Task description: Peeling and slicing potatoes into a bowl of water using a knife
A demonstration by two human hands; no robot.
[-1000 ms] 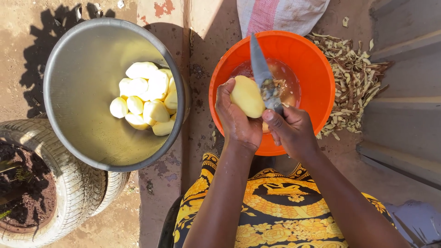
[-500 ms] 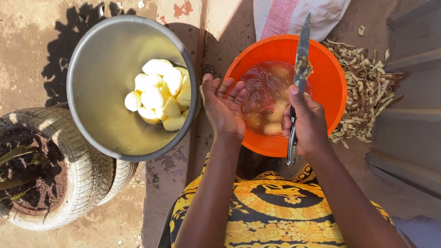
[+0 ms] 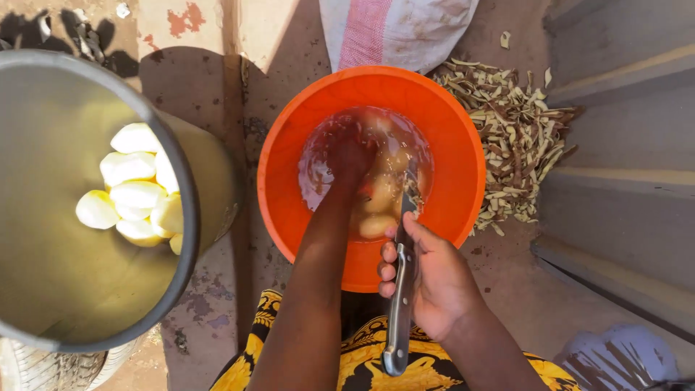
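Note:
My left hand [image 3: 352, 158] is plunged into the murky water of an orange basin [image 3: 441, 130], among several unpeeled potatoes [image 3: 378, 224]; its fingers are hidden under the water. My right hand [image 3: 427, 279] grips a metal knife [image 3: 400, 311] at the basin's near rim, one end over the water and the other over my lap. To the left, a large metal pot [image 3: 184, 217] holds several peeled pale-yellow potatoes [image 3: 134, 192].
A heap of dry peelings [image 3: 517, 137] lies on the ground right of the basin. A white and pink sack [image 3: 394, 29] sits behind it. Grey steps [image 3: 622, 188] run along the right. My yellow and black patterned skirt [image 3: 365, 362] fills the bottom.
One second ago my left hand held a peeled potato against the knife. It then opened above the basin and now reaches into the water. The knife has swung down to the near rim.

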